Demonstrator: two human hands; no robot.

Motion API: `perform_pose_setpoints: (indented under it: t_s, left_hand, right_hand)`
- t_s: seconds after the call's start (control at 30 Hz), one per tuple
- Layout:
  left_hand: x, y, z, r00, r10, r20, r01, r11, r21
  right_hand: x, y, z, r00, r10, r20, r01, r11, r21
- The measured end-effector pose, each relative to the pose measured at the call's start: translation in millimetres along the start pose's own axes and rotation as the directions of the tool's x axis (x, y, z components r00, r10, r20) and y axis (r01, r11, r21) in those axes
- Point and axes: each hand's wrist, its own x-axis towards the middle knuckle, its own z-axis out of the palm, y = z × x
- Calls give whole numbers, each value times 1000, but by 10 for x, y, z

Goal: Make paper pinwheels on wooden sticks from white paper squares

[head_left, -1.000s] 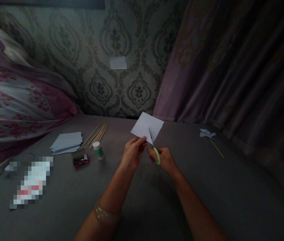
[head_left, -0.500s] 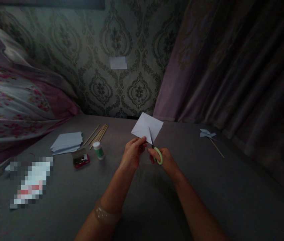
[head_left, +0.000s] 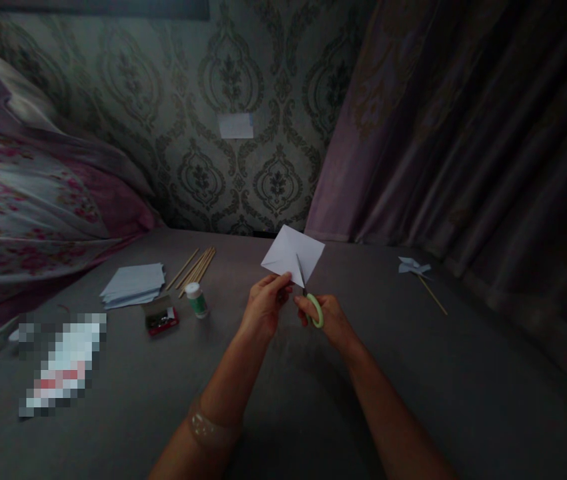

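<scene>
Above the middle of the grey counter [head_left: 283,400], one square of white paper [head_left: 281,252], creased, is held up at its near edge by the left hand [head_left: 265,301], whose grip is closed on it between thumb and fingers. One pair of scissors [head_left: 317,312], pale green in the handles, is gripped by the right hand [head_left: 332,319], with fingers closed around the handles; the dark blades are set at the paper's near corner and pointed toward its centre. One clear bangle [head_left: 209,427] is worn on the left forearm. To the left, on the counter, are laid: one stack of white sheets [head_left: 133,283], its edges uneven; one loose bundle of wooden sticks [head_left: 198,272], with a single stick set slightly apart; one white-capped bottle [head_left: 196,303], green-labelled, stood upright; one small red box [head_left: 163,325], opened, by which small metal pieces are held; one white and red item [head_left: 66,367], blurred by pixels. To the right is laid one paper pinwheel [head_left: 414,268], mounted on a thin stick. Behind, one white note [head_left: 236,125] is fixed to the patterned wall [head_left: 163,87], flanked by floral cloth [head_left: 38,193] at left and a purple curtain [head_left: 438,133] at right.
</scene>
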Motion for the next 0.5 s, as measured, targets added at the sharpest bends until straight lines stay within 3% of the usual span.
perform_pose_setpoints:
  t_s: [0.3, 0.5]
  left_hand:
    - [-12, -12, 0, 1000, 20, -2, -20, 999, 47]
    - [74, 1, -88, 984, 146, -100, -136, 986, 96]
  right_hand:
    - [11, -24, 23, 999, 28, -18, -29, 999, -46]
    - [9, -17, -95, 979, 25, 203, 20, 977, -214]
